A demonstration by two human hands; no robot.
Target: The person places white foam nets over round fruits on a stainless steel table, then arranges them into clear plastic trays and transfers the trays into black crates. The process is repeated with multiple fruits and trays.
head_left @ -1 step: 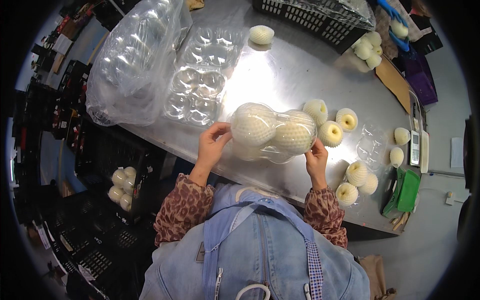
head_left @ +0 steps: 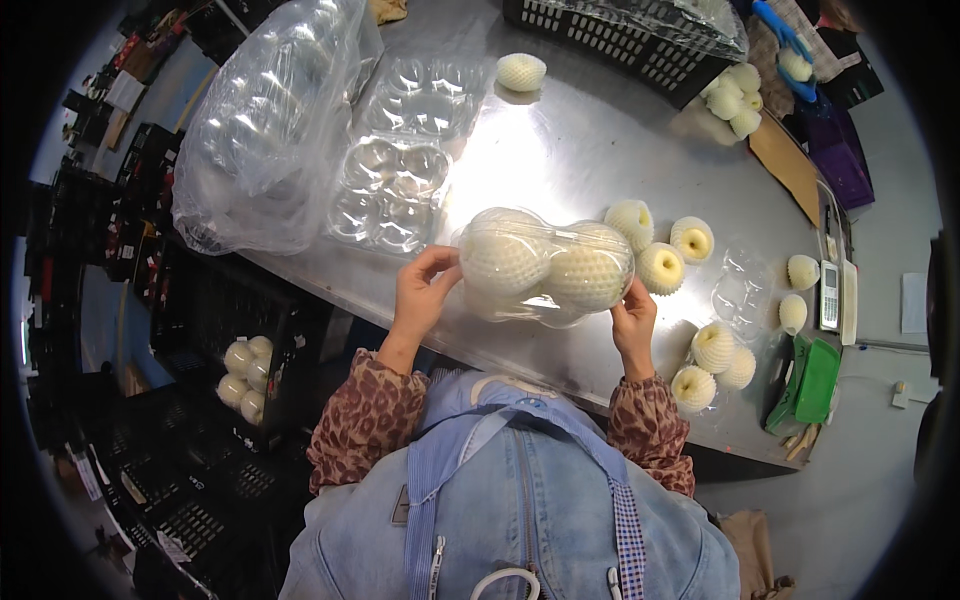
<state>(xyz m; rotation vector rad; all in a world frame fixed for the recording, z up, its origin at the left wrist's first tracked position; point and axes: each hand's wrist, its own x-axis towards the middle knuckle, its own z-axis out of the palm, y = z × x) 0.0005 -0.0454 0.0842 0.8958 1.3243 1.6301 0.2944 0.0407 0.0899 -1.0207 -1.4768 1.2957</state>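
Observation:
Between my two hands, a clear plastic clamshell [head_left: 552, 232] is held tilted above the metal table. Inside it are pale fruits in white foam nets [head_left: 592, 278]; two large rounded shapes show through the plastic. My left hand [head_left: 425, 292] pinches the left end of the pack, and my right hand [head_left: 633, 325] grips its lower right edge. Just beyond the right end sit several netted fruits [head_left: 661, 268]. Nearer on the right, more netted fruits [head_left: 713, 347] rest in or on clear plastic, beside an open clear tray [head_left: 740, 293].
Open clear clamshells [head_left: 392, 192] lie left of centre, beside a big clear bag [head_left: 260, 130] of packaging. A black crate [head_left: 625, 50] stands at the back. Blue-gloved hands [head_left: 785, 40] of another person hold a netted fruit. A green plastic object [head_left: 818, 380] lies at the right edge.

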